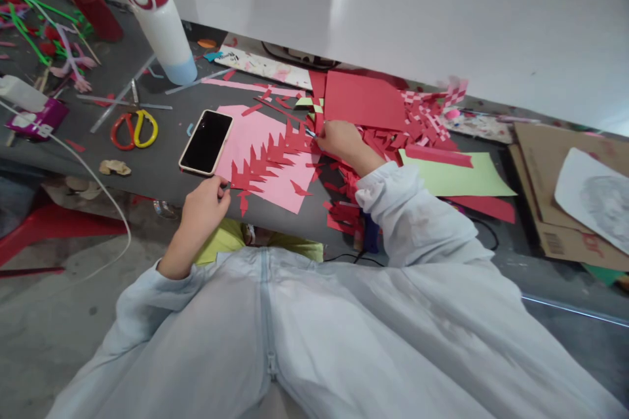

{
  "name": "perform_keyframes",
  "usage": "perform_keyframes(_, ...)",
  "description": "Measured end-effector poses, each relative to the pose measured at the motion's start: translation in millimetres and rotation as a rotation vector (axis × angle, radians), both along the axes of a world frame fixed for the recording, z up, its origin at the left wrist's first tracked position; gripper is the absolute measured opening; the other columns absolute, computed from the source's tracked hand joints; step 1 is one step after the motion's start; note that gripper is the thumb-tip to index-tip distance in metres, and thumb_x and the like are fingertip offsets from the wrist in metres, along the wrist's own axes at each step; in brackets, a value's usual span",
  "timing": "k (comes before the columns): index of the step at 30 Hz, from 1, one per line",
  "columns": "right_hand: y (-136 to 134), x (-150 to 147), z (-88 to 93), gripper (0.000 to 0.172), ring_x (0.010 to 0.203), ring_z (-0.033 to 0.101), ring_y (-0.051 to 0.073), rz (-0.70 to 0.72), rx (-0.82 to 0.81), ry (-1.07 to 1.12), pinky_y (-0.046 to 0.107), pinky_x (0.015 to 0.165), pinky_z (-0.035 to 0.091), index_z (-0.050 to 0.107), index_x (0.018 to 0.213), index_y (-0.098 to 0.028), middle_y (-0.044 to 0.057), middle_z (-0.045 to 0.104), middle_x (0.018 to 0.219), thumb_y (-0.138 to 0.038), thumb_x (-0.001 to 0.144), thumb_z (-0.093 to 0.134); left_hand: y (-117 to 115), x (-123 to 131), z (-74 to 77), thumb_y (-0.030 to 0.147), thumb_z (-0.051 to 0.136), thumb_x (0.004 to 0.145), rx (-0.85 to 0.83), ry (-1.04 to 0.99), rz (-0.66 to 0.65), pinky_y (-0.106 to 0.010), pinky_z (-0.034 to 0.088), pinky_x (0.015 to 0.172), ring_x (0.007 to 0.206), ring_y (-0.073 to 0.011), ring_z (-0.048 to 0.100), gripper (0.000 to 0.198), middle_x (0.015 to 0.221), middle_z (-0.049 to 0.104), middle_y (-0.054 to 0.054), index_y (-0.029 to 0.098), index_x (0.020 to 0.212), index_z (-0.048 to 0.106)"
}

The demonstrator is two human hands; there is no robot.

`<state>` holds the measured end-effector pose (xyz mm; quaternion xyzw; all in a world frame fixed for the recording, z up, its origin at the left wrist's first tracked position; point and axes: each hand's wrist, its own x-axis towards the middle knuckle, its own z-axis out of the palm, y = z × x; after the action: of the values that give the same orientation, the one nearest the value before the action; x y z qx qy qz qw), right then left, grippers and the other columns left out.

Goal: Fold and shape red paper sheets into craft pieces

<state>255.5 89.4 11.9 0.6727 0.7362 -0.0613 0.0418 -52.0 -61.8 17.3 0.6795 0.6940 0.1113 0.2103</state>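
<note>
A pink sheet of paper [287, 193] lies on the dark table with pointed red paper pieces [268, 158] overlapping in a slanting row across it. At the row's lower left end is my left hand [205, 204], its thumb and fingers curled together; whatever they hold, if anything, is too small to make out. My right hand [344, 143] is closed at the row's upper right end, beside the heap of red paper scraps [393, 139]. Something small and pale shows at its fingertips, its kind unclear. A phone [206, 142] with a dark screen lies by the pink sheet's left edge.
Scissors [133, 129] with red and yellow handles lie left of the phone, near a white bottle [162, 29]. Red card [364, 100] lies behind my right hand, with green paper [452, 173] and cardboard [545, 203] farther right. A white cable [105, 180] hangs over the table edge.
</note>
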Motion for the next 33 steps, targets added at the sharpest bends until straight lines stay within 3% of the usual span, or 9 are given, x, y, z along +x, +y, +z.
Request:
perform_keyframes(6, 5, 8, -0.3, 0.022, 0.077, 0.066, 0.027, -0.008, -0.003, 0.058, 0.033, 0.065, 0.044, 0.076, 0.083, -0.013, 0.017, 0.075, 0.085, -0.027, 0.084, 0.058, -1, -1, -0.2, 0.031, 0.052, 0.089, -0.004, 0.025, 0.001, -0.030, 0.043, 0.069, 0.085, -0.0220, 0.067, 0.024, 0.089, 0.071, -0.003, 0.023, 0.108, 0.064)
perform_keyframes(11, 12, 22, 4.7, 0.017, 0.071, 0.062, 0.022, -0.040, 0.015, 0.139, 0.031, 0.060, 0.041, 0.073, 0.082, -0.017, 0.012, 0.074, 0.083, -0.031, 0.082, 0.063, 2, 3, -3.9, 0.037, 0.057, 0.089, 0.000, 0.078, -0.022, -0.031, 0.039, 0.063, 0.079, -0.0229, 0.066, 0.024, 0.084, 0.070, -0.002, 0.024, 0.108, 0.064)
perform_keyframes(20, 12, 39, 14.7, 0.013, 0.061, 0.056, 0.017, -0.051, -0.049, 0.283, 0.030, 0.058, 0.038, 0.064, 0.068, -0.017, 0.006, 0.067, 0.068, -0.026, 0.077, 0.067, 9, 14, -5.6, 0.036, 0.044, 0.096, 0.046, 0.233, 0.002, -0.033, 0.038, 0.065, 0.091, -0.0265, 0.069, 0.026, 0.105, 0.073, -0.007, 0.023, 0.108, 0.063)
perform_keyframes(27, 20, 58, 12.2, 0.012, 0.066, 0.061, 0.020, 0.027, -0.087, 0.223, 0.031, 0.061, 0.042, 0.071, 0.075, -0.017, 0.007, 0.071, 0.073, -0.029, 0.076, 0.068, 20, 23, -8.5, 0.036, 0.037, 0.099, 0.056, 0.346, 0.068, -0.033, 0.039, 0.063, 0.093, -0.0292, 0.070, 0.032, 0.115, 0.071, -0.010, 0.022, 0.112, 0.062)
perform_keyframes(33, 21, 70, 24.2, 0.023, 0.086, 0.066, 0.030, 0.140, -0.040, -0.063, 0.035, 0.068, 0.045, 0.074, 0.097, -0.015, 0.017, 0.074, 0.093, -0.030, 0.085, 0.060, 23, 35, -1.4, 0.035, 0.034, 0.099, 0.035, 0.441, 0.152, -0.034, 0.043, 0.065, 0.088, -0.0299, 0.071, 0.035, 0.108, 0.072, -0.012, 0.018, 0.112, 0.062)
